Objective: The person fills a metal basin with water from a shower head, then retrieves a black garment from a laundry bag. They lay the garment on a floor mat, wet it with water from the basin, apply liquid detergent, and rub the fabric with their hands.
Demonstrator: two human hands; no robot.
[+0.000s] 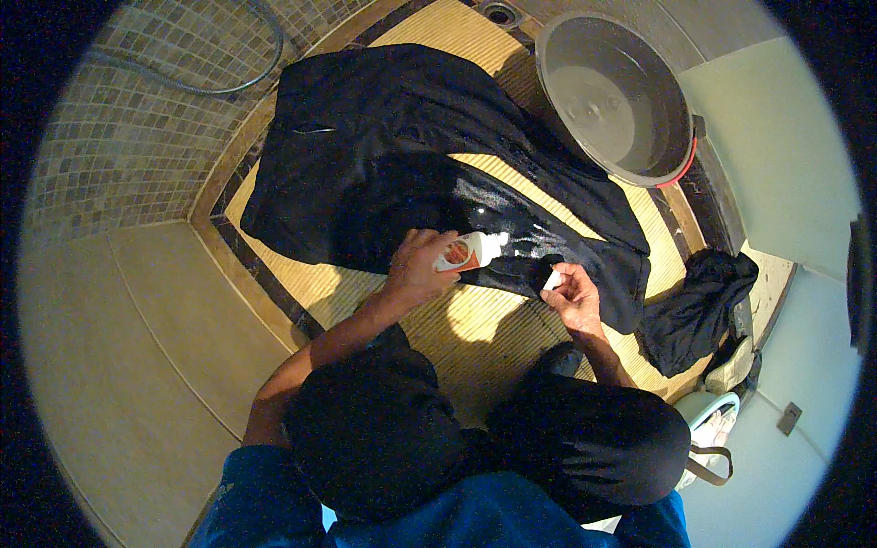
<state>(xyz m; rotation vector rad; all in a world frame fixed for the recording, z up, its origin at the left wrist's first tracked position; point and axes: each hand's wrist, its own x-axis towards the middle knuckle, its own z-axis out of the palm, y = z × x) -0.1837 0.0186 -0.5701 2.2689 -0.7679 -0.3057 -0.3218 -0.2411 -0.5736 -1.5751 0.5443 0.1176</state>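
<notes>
A pair of dark trousers (384, 144) lies spread on the ribbed, sunlit floor, with a wet, shiny patch on the nearer leg. My left hand (421, 264) grips a small white bottle (468, 252) with an orange label, tilted over that leg with its mouth to the right. White liquid shows on the cloth beside the mouth. Between the thumb and fingers of my right hand (574, 294) is a small white cap (553, 279), held close to the leg's lower edge.
A large grey bucket (616, 103) with a red handle grip holds water at the upper right. A floor drain (500, 14) is beside it. Crumpled dark cloth (699, 308) lies at the right, near a pale green basin (709, 411). A shower hose (274, 41) hangs at the tiled wall.
</notes>
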